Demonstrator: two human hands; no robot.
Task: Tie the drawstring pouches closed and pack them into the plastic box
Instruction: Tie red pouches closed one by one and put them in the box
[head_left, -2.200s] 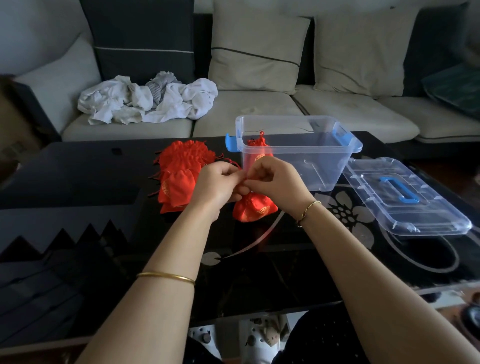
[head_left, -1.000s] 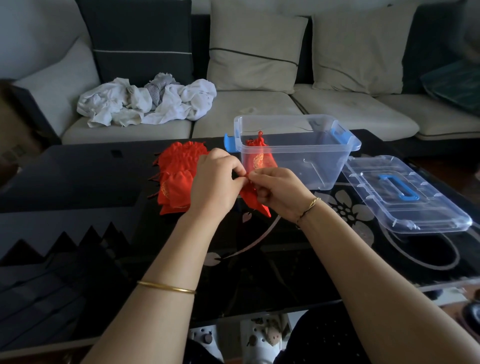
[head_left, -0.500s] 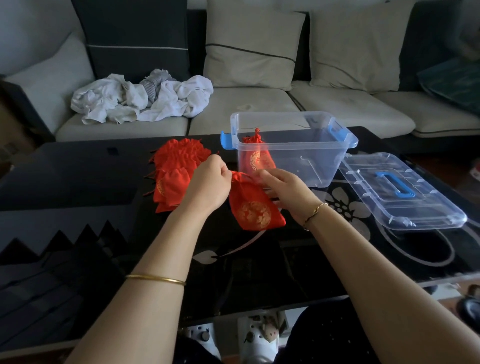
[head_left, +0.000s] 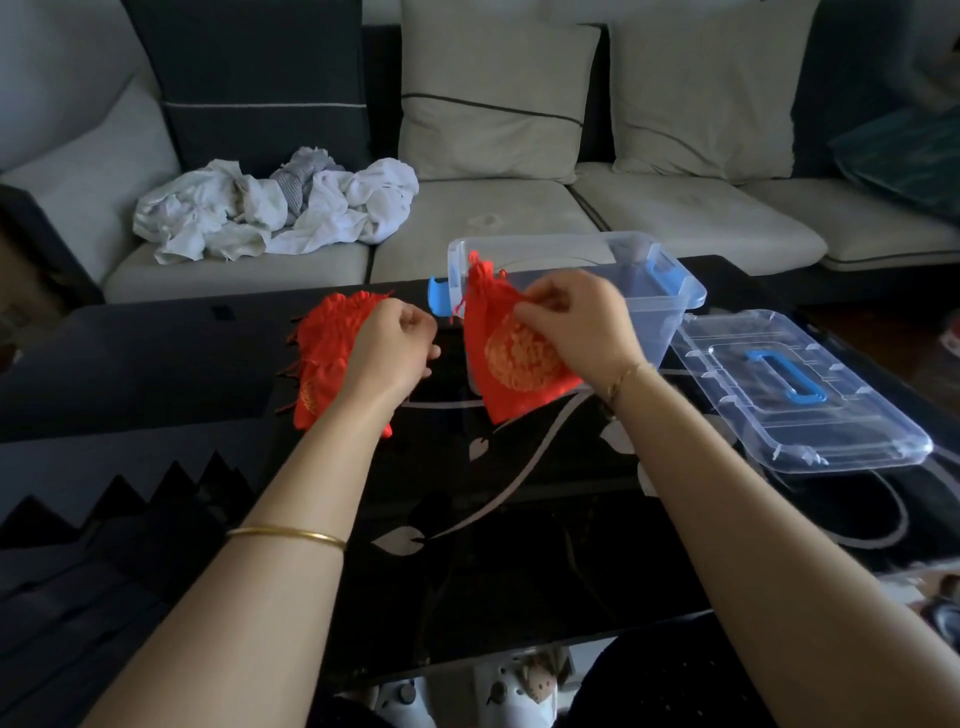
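Surface: a glossy black glass coffee table (head_left: 519, 545) with a pale leaf-and-vine pattern. Behind it stands a cream upholstered sofa (head_left: 493, 218) carrying a dark cushion with a pale stripe (head_left: 249, 78), two cream cushions (head_left: 498, 98) and a heap of crumpled white cloths (head_left: 275, 208) on the left seat.

On the far side of the table sits a clear rectangular plastic box (head_left: 660, 306), uncovered, with blue latches at both ends. Its clear plastic lid with a blue handle (head_left: 831, 415) lies flat on the table just to the right of the box.

Task item: a red satin drawstring pouch (head_left: 519, 358) with a round gold embroidered emblem is held above the table, in front of the box's near left corner, neck gathered and uppermost. The right hand (head_left: 582, 327) pinches its upper right edge between thumb and fingers. The emblem is too blurred to read.

The left hand (head_left: 395, 345) is apart from that pouch, fingers curled; whether it pinches a drawstring cannot be determined. It is over a pile of further red satin pouches (head_left: 327, 338) lying on the table left of the box.

A gold bangle (head_left: 285, 535) is on the left forearm, a thin gold bracelet (head_left: 623, 376) on the right wrist.
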